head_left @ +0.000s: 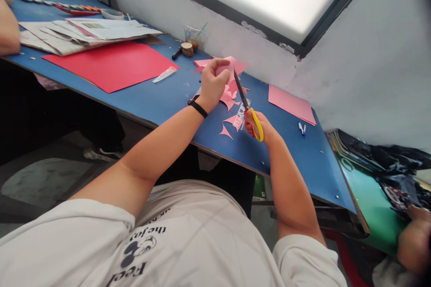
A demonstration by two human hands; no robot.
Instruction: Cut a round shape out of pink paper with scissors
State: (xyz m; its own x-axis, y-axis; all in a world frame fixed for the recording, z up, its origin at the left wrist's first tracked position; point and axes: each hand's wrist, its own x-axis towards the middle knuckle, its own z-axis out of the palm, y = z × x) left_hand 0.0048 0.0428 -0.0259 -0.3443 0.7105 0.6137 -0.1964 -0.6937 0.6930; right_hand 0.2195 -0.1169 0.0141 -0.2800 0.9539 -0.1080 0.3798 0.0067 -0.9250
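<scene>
My left hand [214, 83] pinches a piece of pink paper [222, 69] above the blue table. In my right hand [259, 126] is a pair of scissors [251, 112] with yellow and red handles, its dark blades pointing up toward that paper. The blades look nearly closed; whether they touch the paper I cannot tell. Below both hands lie several pink paper scraps [226, 131] with curved edges. A clear stencil ruler [241, 115] rests among them, partly hidden by my right hand. More cut pink paper [239, 65] lies behind my left hand.
Pink sheets [291, 104] and a small blue-and-white compass-like tool [302, 129] lie to the right. Left are a red sheet [114, 65], newspapers [90, 31] and another person's arm [7, 27]. A plastic cup [192, 36] stands near the wall. Another person's hand [417, 237] shows at far right.
</scene>
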